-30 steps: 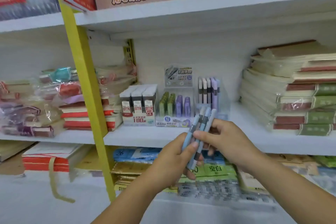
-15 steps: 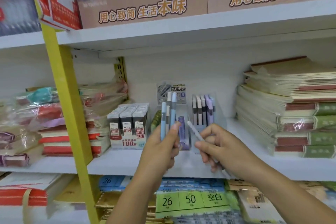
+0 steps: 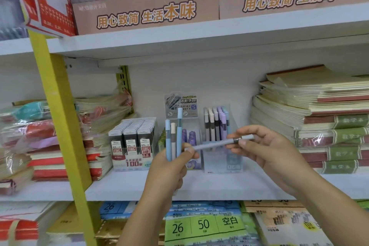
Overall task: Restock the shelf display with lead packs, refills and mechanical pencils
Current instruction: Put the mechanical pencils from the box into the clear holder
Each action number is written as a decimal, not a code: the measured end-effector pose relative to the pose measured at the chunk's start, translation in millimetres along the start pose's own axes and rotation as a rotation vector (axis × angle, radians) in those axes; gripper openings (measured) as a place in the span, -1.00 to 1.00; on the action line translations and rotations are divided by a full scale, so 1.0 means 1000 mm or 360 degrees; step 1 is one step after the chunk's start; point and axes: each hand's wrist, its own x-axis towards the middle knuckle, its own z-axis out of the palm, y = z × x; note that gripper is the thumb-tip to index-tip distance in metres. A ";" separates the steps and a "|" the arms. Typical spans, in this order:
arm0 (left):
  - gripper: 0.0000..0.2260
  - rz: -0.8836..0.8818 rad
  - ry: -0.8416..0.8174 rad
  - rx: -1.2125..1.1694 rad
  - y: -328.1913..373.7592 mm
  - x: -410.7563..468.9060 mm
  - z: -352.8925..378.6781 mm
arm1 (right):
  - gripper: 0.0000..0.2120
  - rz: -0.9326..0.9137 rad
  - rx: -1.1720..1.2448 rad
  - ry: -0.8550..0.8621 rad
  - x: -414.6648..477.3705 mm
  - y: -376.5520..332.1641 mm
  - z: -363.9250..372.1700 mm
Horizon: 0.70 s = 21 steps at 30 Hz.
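My left hand [image 3: 171,168] grips a bunch of three mechanical pencils [image 3: 173,138], pale blue and cream, upright in front of the shelf. My right hand [image 3: 265,150] pinches one more pale pencil [image 3: 211,145], held level, its tip near my left thumb. Behind them on the white shelf [image 3: 127,187] stand a clear pencil display box [image 3: 219,158] with several upright pencils, a refill display [image 3: 189,144] with purple packs, and a box of lead packs [image 3: 132,142] marked 0.5 and 100.
Stacks of wrapped notebooks [image 3: 319,122] fill the shelf's right side, bagged notebooks [image 3: 40,140] the left. A yellow upright post [image 3: 60,118] stands at the left. Brown cardboard boxes [image 3: 143,12] sit on the shelf above. Paper packs [image 3: 203,223] lie on the shelf below.
My hands have risen and come closer to the shelf. My right hand drew one pencil out of the bunch and now holds it level; my left keeps the other three upright.
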 end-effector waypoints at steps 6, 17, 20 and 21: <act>-0.87 -0.0010 -0.0079 0.0139 -0.003 0.003 0.008 | -0.71 -0.0146 0.0230 0.0184 0.007 0.002 0.011; -0.86 0.0011 0.0011 0.0103 -0.009 0.015 0.016 | -0.74 -0.0770 -0.1294 0.0435 0.046 -0.031 -0.005; -0.84 0.0047 0.0034 0.0154 -0.010 0.017 0.016 | -0.76 -0.0645 -0.1401 0.0371 0.052 -0.015 -0.008; -0.83 0.0053 0.0041 0.0178 -0.010 0.018 0.016 | -0.76 -0.0627 -0.1426 0.0350 0.053 -0.010 -0.008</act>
